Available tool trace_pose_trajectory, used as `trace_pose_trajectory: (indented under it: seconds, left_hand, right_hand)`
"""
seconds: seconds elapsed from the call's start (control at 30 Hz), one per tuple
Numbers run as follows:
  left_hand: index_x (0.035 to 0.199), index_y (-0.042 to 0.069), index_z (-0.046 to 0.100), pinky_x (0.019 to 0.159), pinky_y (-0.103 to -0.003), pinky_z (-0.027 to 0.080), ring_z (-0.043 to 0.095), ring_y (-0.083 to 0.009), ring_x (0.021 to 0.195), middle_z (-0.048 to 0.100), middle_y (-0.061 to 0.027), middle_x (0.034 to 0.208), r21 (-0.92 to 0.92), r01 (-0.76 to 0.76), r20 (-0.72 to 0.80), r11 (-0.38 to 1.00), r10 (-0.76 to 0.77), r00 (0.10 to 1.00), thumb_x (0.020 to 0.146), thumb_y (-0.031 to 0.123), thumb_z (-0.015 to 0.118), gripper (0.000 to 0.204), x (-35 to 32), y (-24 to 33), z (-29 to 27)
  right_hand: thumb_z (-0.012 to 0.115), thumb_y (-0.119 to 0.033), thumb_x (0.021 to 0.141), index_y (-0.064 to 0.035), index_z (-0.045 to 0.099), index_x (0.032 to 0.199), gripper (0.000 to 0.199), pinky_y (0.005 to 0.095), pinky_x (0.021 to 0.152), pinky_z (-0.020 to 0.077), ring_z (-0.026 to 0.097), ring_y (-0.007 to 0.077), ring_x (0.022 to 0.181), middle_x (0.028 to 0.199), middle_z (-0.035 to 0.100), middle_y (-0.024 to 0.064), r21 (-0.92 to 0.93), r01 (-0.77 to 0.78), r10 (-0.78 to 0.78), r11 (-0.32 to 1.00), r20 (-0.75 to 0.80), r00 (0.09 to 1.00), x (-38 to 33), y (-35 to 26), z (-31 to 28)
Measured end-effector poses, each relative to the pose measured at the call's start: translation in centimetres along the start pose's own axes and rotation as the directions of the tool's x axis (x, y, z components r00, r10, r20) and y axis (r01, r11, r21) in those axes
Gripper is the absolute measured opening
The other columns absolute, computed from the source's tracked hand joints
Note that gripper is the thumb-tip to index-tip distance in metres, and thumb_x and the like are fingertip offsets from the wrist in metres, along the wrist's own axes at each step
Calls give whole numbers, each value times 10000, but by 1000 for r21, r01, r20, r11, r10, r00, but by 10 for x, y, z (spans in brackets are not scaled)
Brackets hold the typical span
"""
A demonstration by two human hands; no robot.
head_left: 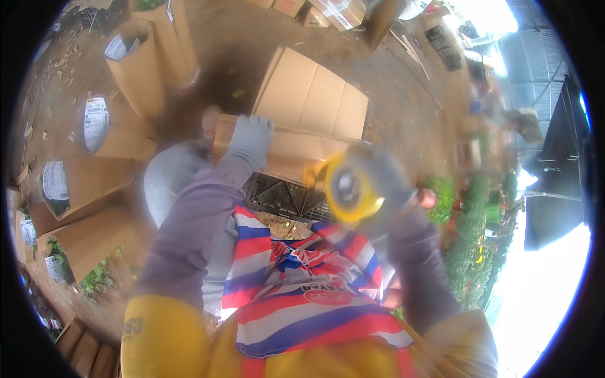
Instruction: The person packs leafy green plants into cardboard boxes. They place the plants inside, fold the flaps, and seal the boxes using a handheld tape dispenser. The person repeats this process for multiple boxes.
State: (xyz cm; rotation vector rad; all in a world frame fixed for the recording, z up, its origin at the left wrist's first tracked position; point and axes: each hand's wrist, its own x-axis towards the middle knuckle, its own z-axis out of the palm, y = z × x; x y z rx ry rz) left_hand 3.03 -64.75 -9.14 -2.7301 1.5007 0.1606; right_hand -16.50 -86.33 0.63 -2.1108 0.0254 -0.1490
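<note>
In front of me a brown cardboard box (pixel 307 148) lies on a black plastic crate (pixel 287 196), with a broad creased flap (pixel 312 94) spread out beyond it. My left hand (pixel 252 135), in a grey glove, is closed over the box's top near its left end; its fingertips are partly hidden. A yellow tape dispenser (pixel 354 189) with a large roll is gripped in my gloved right hand (pixel 387 173), over the right end of the box. Motion smears that hand and the dispenser. Where the tape meets the cardboard cannot be made out.
Tall cardboard cartons (pixel 135 69) with white labels stand along the left, some holding green plants (pixel 97 277). More boxes (pixel 340 12) sit at the far side. A dark crate (pixel 443 47) lies far right, and a row of greenery (pixel 469 239) runs along the right.
</note>
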Motion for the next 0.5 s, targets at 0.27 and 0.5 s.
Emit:
trace_pose_trajectory:
  seconds: [0.27,0.5]
  left_hand:
    - [1172,45,570,838,-393,419,578,-238,967,593,-95,1044,40,37,-38,999,-35,999,583,382,857,736,1,7,16]
    - [1159,66,604,872,-382,427,598,-237,1028,625,-82,1058,-36,25,43,999,-24,999,583,370,874,705,14,0,11]
  right_hand:
    - [594,-177,971,26,718,996,239,346,735,496,676,187,834,863,717,90,-464,-629,584,624,-259,770,220,-28,47]
    - [663,-363,891,-30,656,1238,481,373,871,513,695,290,991,1098,719,185,-713,19,334,701,351,875,188,-35,10]
